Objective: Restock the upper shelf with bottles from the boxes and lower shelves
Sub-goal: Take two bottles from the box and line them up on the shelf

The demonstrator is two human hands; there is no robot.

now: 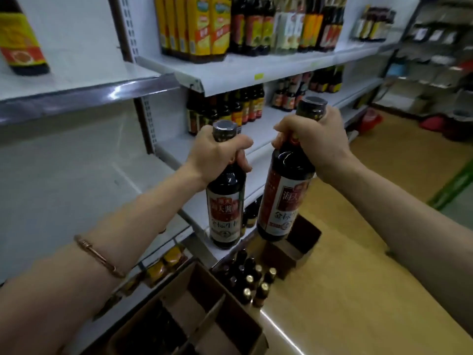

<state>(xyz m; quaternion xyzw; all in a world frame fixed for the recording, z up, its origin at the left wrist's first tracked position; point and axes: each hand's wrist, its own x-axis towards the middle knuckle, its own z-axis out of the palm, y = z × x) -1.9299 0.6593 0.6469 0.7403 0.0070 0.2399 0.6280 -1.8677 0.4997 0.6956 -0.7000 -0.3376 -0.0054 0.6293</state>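
Bottles in both hands, gripped by the neck in front of the white shelving. Left hand (217,152) curled round the neck of the left bottle (225,201), held upright, base just above the cardboard box (199,311). Right hand (312,139) wrapped round the neck of the right bottle (284,196), tilted, cap leaning away, slightly higher above the same box. Both dark, with red and white labels. Inside the box, cardboard dividers; just beyond it, gold-capped bottles (249,280) standing in a cluster. Far above the box, the upper shelf (76,80) carrying one dark bottle (20,39) at its left end. Copper bracelet (99,257) on the left forearm.
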